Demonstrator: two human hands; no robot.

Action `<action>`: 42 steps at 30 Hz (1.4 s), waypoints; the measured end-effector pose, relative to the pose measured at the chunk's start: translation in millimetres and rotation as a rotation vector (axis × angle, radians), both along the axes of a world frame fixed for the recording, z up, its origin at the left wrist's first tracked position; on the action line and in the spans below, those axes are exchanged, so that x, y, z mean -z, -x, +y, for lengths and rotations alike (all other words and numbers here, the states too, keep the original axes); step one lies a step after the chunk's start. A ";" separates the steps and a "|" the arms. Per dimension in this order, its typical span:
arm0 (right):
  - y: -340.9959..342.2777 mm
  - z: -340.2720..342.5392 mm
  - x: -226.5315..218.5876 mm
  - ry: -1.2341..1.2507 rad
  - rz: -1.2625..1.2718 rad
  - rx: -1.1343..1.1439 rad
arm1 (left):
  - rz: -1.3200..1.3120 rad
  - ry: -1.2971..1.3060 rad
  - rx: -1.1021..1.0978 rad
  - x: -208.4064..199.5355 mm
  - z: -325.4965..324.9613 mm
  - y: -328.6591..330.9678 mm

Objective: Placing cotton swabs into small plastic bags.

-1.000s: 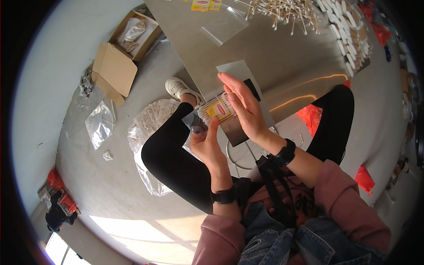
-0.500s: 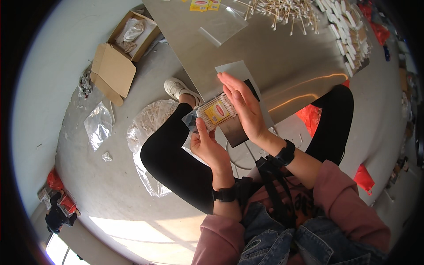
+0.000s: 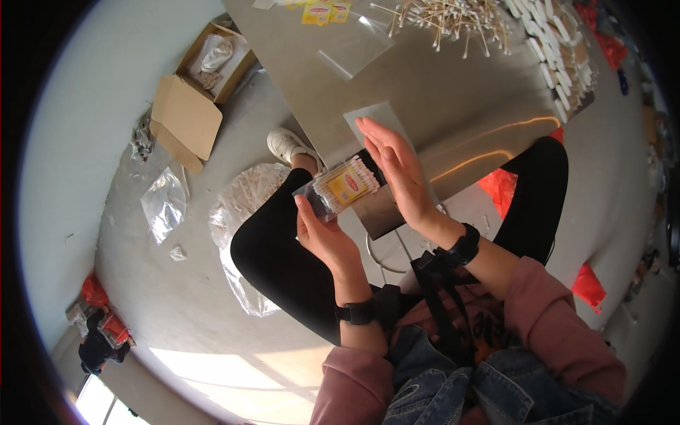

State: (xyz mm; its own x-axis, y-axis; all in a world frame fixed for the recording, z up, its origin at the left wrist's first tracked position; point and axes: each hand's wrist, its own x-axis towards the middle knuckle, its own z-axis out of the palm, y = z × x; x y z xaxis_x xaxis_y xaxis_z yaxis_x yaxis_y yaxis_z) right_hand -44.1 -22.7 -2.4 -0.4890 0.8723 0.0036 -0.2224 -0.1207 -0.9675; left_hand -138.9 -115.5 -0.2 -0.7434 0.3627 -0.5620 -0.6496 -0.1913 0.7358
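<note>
A clear plastic bag of cotton swabs [image 3: 346, 187] with a yellow label card hangs tilted over my lap, by the table edge. My left hand [image 3: 327, 244] pinches the bag's loose left end, thumb on top; its other fingers are partly hidden underneath. My right hand [image 3: 401, 173] is open, palm facing the swab tips at the bag's right end, with a small gap to the swabs. Behind the right hand a flat clear sheet or bag [image 3: 379, 117] lies on the grey table [image 3: 432, 106], partly covered by the hand.
A heap of loose cotton swabs [image 3: 453, 21] and a stack of white-tipped bundles [image 3: 556, 57] occupy the table's far side. Yellow cards [image 3: 322, 12] lie at its far left, near another clear bag [image 3: 358, 49]. An open cardboard box [image 3: 188, 117] and plastic bags [image 3: 166, 202] are on the floor.
My left hand has slid down and left to the bag's end, so its thumb is off the swabs. My right hand has shifted slightly right, away from the swab tips.
</note>
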 end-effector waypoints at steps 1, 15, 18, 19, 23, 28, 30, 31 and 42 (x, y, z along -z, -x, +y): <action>-2.6 4.5 -4.8 -0.006 0.009 0.005 | 0.081 0.031 0.036 8.1 -4.1 6.7; -133.0 177.2 4.0 -0.483 -0.471 0.297 | 1.244 0.402 0.801 -60.5 116.6 -23.7; -136.2 184.5 6.7 -0.551 -0.549 0.311 | 1.397 0.516 0.960 -51.7 194.4 -40.1; -138.8 189.3 5.2 -0.711 -0.619 0.290 | 1.415 0.523 0.965 -41.7 217.6 -43.9; -142.3 196.5 4.1 -0.850 -0.663 0.216 | 1.810 0.766 0.681 -10.7 276.5 -48.1; -158.2 198.7 13.4 -0.840 -0.648 0.200 | 1.664 0.822 0.846 -15.9 293.9 -61.5; -159.5 198.9 13.3 -0.834 -0.625 0.202 | 1.617 0.692 0.836 -12.9 291.6 -62.0; -159.2 198.2 12.3 -0.826 -0.615 0.210 | 1.625 0.701 0.833 -13.8 292.9 -62.7; -172.0 193.2 1.4 -0.805 -0.549 0.121 | 1.644 0.487 0.718 -10.3 219.4 -95.8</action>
State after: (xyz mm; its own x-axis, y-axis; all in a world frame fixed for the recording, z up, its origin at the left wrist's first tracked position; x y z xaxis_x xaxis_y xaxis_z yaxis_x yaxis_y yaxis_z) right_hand 127.8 170.4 -3.7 -0.5075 0.7535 0.4179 0.3156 0.6139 -0.7235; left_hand -43.1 103.9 10.1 -0.3774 0.8631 0.3356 0.8330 0.1581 0.5302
